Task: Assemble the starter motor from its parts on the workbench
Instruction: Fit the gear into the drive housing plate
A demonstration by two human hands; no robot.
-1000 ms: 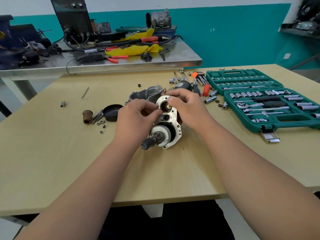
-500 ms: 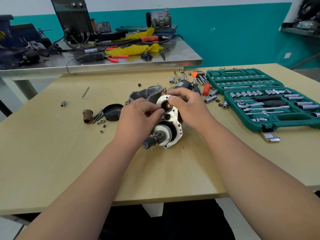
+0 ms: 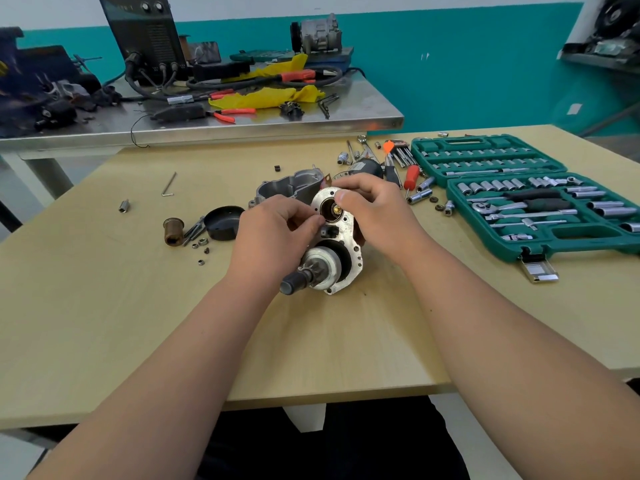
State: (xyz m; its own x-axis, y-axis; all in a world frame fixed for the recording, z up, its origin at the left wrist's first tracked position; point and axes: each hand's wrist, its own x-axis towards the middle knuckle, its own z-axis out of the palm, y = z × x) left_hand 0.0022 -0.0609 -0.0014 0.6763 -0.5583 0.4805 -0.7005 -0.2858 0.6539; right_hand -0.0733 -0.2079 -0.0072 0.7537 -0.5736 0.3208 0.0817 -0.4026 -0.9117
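The left hand (image 3: 273,233) and right hand (image 3: 374,213) hid the flanks and rear body of the starter motor (image 3: 341,237), whatever the left fingertips (image 3: 319,221) pinched against it was too small to tell, the grey housing (image 3: 287,185) sat partly covered, and the socket set case (image 3: 581,247) ran off the right edge.

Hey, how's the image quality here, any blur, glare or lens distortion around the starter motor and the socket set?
Head view: the starter motor at the centre is sharp; lighting is soft and even, with faint shadows on the workbench; glare brightens the steel table along its front edge; wide-angle bending skews the socket set case and stretches the forearms.
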